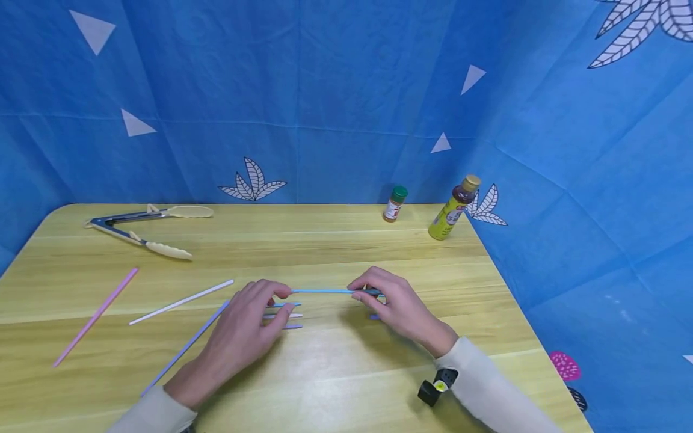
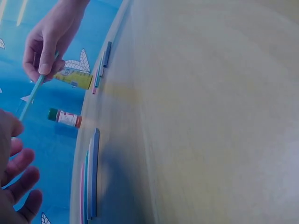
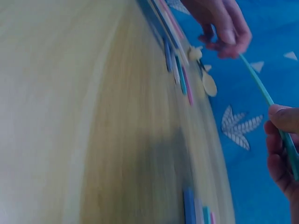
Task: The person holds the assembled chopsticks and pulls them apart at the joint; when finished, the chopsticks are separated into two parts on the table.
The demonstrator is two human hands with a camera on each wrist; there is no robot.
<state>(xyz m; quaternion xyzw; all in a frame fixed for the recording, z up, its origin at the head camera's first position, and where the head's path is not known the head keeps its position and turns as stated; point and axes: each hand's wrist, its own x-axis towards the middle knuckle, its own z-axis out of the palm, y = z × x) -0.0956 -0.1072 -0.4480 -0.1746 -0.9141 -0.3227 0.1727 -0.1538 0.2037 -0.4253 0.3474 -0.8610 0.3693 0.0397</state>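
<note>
A thin light-blue straw (image 1: 322, 291) stretches between my two hands, above the table. My right hand (image 1: 394, 300) pinches its thicker, darker end between thumb and fingers, as the right wrist view also shows on the straw (image 3: 261, 86). At the other end, the fingertips of my left hand (image 1: 246, 319) hold the straw's thin tip, while its remaining fingers are spread in the left wrist view. Below my left hand lie short straw pieces, among them a white piece (image 1: 289, 316) and a purple piece (image 1: 292, 326). Another purple piece (image 1: 374, 316) shows beside my right hand.
Long straws lie to the left: pink (image 1: 97, 316), white (image 1: 181, 302) and blue-purple (image 1: 186, 346). Tongs (image 1: 124, 231) rest spread at the back left. A green-capped spice jar (image 1: 394, 204) and a yellow-labelled bottle (image 1: 453, 208) stand at the back right.
</note>
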